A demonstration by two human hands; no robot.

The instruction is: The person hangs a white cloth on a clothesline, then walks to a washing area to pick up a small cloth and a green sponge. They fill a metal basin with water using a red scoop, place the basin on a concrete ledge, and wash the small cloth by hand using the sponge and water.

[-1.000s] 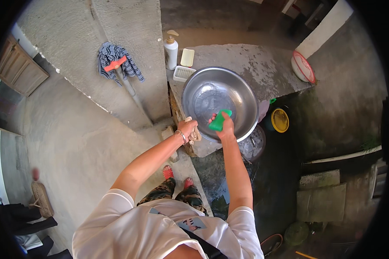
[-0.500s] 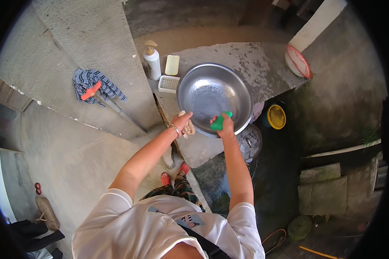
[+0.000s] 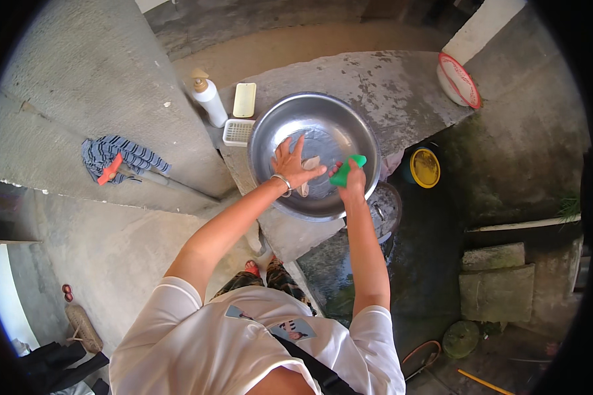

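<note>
A wide steel basin [image 3: 263, 125] rests on the concrete slab, with what looks like shallow water in its bottom. My left hand [image 3: 292, 164] is over the basin with its fingers spread apart. A crumpled beige cloth [image 3: 311, 162] lies just under and beside its thumb, inside the basin; the left fingers are not closed on it. On the basin's near right side my right hand [image 3: 354, 179] grips a flat bright green piece [image 3: 346, 172], with its fingers wrapped round one edge. Whether this is a scouring pad or a soap bar I cannot tell.
Left of the basin stand a white pump bottle [image 3: 209, 102], a pale yellow dish [image 3: 244, 100] and a white slotted soap tray [image 3: 238, 132]. A red-rimmed bowl [image 3: 458, 80] leans at the slab's far right. A yellow-rimmed bucket [image 3: 425, 168] stands below, right of the slab.
My left hand has moved right into the basin and opened, letting go of the beige cloth. My right hand, still with the green piece, has shifted slightly right and up. The view has tilted.
</note>
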